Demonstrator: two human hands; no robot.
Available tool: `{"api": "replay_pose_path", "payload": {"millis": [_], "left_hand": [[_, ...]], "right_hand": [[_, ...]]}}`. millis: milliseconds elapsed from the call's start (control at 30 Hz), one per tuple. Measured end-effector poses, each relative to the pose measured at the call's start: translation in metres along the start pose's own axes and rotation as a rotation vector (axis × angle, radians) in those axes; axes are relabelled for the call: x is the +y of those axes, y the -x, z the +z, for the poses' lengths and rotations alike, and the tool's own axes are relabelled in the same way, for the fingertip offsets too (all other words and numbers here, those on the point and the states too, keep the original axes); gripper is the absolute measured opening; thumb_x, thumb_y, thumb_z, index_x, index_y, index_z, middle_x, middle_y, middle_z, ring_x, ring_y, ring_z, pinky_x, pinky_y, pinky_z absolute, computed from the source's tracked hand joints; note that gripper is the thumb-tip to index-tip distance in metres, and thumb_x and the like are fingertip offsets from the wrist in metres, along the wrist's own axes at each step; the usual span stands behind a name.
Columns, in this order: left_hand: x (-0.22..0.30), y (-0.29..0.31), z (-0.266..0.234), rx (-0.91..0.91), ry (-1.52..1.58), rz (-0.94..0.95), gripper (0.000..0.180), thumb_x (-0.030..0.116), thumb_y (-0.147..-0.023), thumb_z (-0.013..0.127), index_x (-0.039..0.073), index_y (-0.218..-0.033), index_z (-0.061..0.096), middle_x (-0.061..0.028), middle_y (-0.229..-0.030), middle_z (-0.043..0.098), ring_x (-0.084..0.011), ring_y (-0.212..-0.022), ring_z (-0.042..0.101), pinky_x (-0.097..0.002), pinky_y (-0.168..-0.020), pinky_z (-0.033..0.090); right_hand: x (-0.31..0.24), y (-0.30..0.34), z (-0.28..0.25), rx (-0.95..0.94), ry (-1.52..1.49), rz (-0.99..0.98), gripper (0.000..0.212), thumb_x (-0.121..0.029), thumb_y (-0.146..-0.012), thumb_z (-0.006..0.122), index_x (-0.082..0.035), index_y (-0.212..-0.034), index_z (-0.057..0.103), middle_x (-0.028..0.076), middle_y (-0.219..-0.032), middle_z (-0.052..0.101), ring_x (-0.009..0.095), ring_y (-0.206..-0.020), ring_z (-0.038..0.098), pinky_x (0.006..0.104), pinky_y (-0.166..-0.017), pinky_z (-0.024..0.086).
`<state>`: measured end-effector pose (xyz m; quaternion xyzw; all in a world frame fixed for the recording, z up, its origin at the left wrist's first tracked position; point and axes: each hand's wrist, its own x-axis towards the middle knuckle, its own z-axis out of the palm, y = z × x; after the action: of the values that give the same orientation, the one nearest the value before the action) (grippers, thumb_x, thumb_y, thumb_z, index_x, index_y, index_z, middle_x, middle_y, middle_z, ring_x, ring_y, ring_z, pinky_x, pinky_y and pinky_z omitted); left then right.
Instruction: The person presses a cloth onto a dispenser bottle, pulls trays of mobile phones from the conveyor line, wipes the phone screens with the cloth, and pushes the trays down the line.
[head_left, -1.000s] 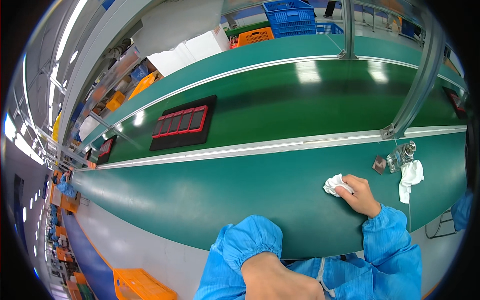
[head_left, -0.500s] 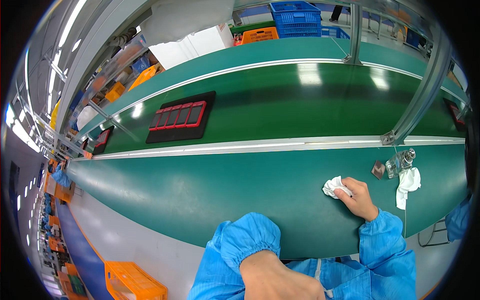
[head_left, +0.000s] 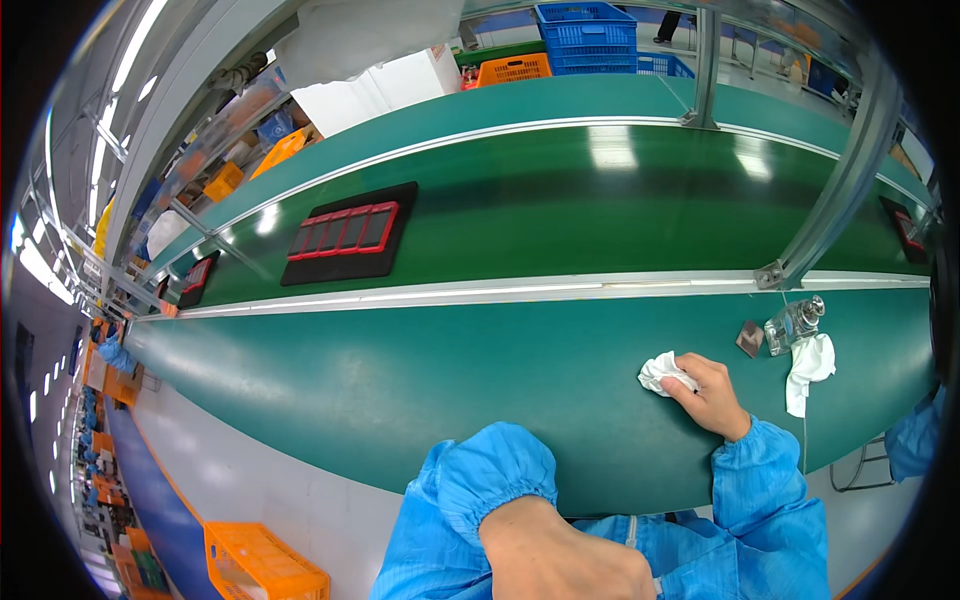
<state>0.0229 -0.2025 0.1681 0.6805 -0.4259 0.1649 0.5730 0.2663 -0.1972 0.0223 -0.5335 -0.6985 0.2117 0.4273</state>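
My right hand [head_left: 712,397] rests on the green worktop [head_left: 420,400], its fingers wrapped round a crumpled white cloth [head_left: 660,371]. Close to the body at the lower edge is my left hand [head_left: 585,568]; its back shows, while the fingers are hidden below the picture. Beyond the right hand lie a small dark square piece [head_left: 750,339] and a clear bottle with a metal top [head_left: 792,326]. Against the bottle, on its near side, a second white cloth [head_left: 811,368] is draped on the worktop.
Behind a metal rail [head_left: 520,292], a green belt [head_left: 560,210] carries a black tray [head_left: 345,266] of several red-framed dark pieces. Other such trays sit at both ends. A metal post [head_left: 840,190] rises at right. An orange crate [head_left: 262,562] stands on the floor, lower left.
The whole view has shifted slightly, so most things appear a little farther left. The right hand keeps its hold on the crumpled cloth; the left hand stays near the body.
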Motion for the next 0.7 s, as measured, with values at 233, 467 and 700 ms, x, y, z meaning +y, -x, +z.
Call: {"api": "replay_pose_path", "payload": {"millis": [233,467,700], "left_hand": [[-0.004,0.030,0.025,-0.343,-0.117,-0.122,0.025,0.018,-0.084,0.059,-0.001,-0.068,0.054,-0.0192,-0.067,0.049,-0.0341,-0.067,0.053,-0.0404,-0.067,0.044],[0.014,0.000,-0.004,-0.091,-0.472,0.190,0.016,0.018,-0.078,0.062,0.007,-0.068,0.056,-0.0058,-0.066,0.052,-0.0216,-0.060,0.051,-0.0342,-0.057,0.038],[0.024,0.011,0.026,-0.030,-0.179,0.217,0.008,0.017,-0.080,0.061,0.011,-0.075,0.060,-0.0033,-0.073,0.055,-0.0225,-0.062,0.054,-0.0364,-0.053,0.043]], "right_hand": [[-0.001,0.000,0.000,-0.017,0.006,-0.025,0.022,-0.013,-0.084,0.072,0.004,-0.095,0.063,0.017,-0.083,0.063,0.031,-0.072,0.062,0.0362,-0.063,0.049],[0.002,0.003,-0.003,-0.016,0.020,-0.035,0.023,-0.017,-0.085,0.070,0.001,-0.098,0.064,0.017,-0.087,0.064,0.035,-0.076,0.064,0.0396,-0.065,0.050],[0.015,-0.001,0.001,-0.044,-0.023,-0.092,0.027,-0.023,-0.090,0.063,0.001,-0.101,0.061,0.018,-0.091,0.063,0.038,-0.082,0.062,0.0430,-0.069,0.050]]}}
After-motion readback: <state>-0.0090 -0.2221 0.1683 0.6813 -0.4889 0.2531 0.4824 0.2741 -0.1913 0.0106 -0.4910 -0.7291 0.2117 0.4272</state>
